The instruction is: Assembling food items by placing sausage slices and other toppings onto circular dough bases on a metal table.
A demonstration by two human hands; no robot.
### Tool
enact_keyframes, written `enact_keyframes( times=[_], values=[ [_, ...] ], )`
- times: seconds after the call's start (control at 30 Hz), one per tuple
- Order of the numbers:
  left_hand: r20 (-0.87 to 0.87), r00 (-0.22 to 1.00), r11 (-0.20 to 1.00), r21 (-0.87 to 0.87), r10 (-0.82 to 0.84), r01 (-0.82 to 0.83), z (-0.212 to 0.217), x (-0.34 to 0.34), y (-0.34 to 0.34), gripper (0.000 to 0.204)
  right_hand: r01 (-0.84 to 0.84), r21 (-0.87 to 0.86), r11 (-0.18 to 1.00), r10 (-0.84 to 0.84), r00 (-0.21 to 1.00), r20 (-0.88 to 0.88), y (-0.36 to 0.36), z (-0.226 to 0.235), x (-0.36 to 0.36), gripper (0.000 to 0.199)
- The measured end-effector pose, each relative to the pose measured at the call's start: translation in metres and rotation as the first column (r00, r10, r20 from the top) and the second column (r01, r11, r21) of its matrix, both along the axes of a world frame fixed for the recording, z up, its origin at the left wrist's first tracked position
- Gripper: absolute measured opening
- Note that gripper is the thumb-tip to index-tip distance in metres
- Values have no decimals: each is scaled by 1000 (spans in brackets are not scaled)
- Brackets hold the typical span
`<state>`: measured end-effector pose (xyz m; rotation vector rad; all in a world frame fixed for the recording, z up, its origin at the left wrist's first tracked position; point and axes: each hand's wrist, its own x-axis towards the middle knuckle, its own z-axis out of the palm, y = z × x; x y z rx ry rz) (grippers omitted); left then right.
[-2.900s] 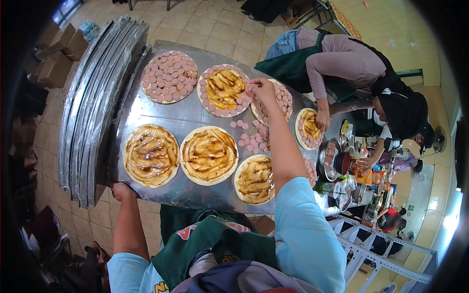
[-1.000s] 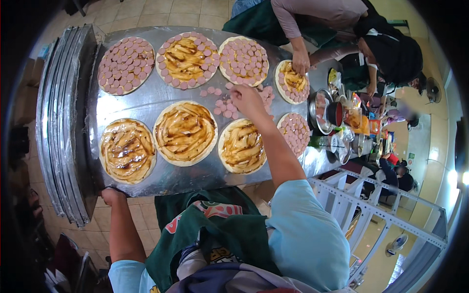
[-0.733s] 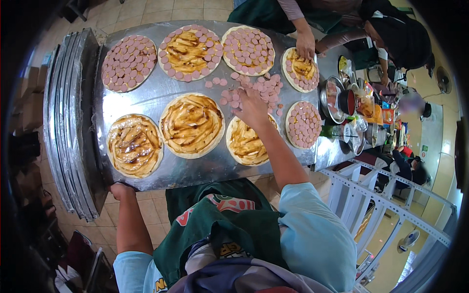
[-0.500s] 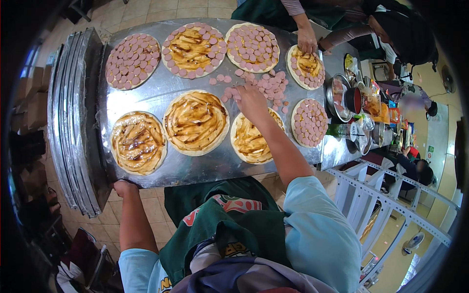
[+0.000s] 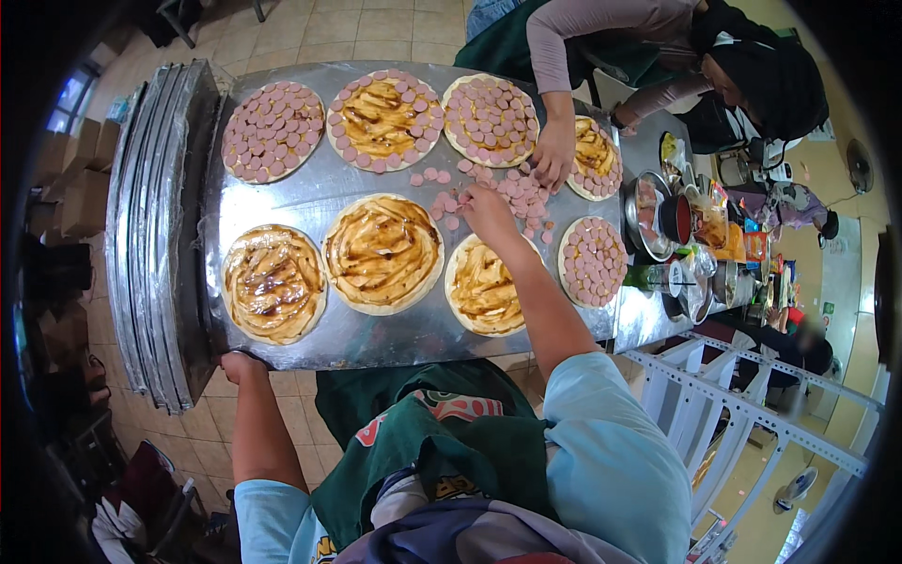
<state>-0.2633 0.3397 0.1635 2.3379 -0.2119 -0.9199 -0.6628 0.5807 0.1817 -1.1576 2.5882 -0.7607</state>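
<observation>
My right hand [image 5: 491, 218] reaches over the pile of pink sausage slices [image 5: 519, 193] in the middle of the metal table, its fingers pinched on slices at the pile's left side. Under my right forearm lies a sauced dough round [image 5: 479, 291] without slices. Two more sauced rounds, one in the centre [image 5: 383, 254] and one at left [image 5: 274, 284], are also bare of slices. At the near left table edge [image 5: 310, 359], my left hand [image 5: 242, 366] grips the rim, fingers partly hidden. A co-worker's hand [image 5: 554, 155] touches the pile from the far side.
Along the far side lie rounds with slices [image 5: 272, 132], one ringed only at its border [image 5: 385, 122]. Another covered round [image 5: 592, 261] is at right. Stacked metal trays [image 5: 160, 235] stand at left. Bowls [image 5: 650, 216] and packets crowd the right, above a white metal rack [image 5: 733, 404].
The co-worker's hand has moved from the far right round to the slice pile. My right hand stays at the pile, while the whole view has shifted slightly.
</observation>
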Motion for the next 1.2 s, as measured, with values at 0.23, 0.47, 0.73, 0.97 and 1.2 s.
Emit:
enact_keyframes(
  times=[0.23,0.47,0.73,0.97,1.2],
  values=[
    [52,998,999,-5,-35,35,-33,36,-11,69,484,-185,855,-81,477,875,-31,20,-27,3],
    [98,994,999,27,-47,44,-26,31,-10,68,355,-269,895,-66,703,708,-129,41,-78,7],
    [133,989,996,63,-71,63,-38,35,-11,69,95,-135,986,-54,957,283,-224,22,-108,18],
    [163,970,982,90,-179,166,-62,22,-13,58,100,-114,988,-77,980,186,-235,9,-139,13],
    [256,952,984,97,-170,149,-88,71,-21,61,226,-210,951,-72,825,561,-247,17,-131,14]
  ],
)
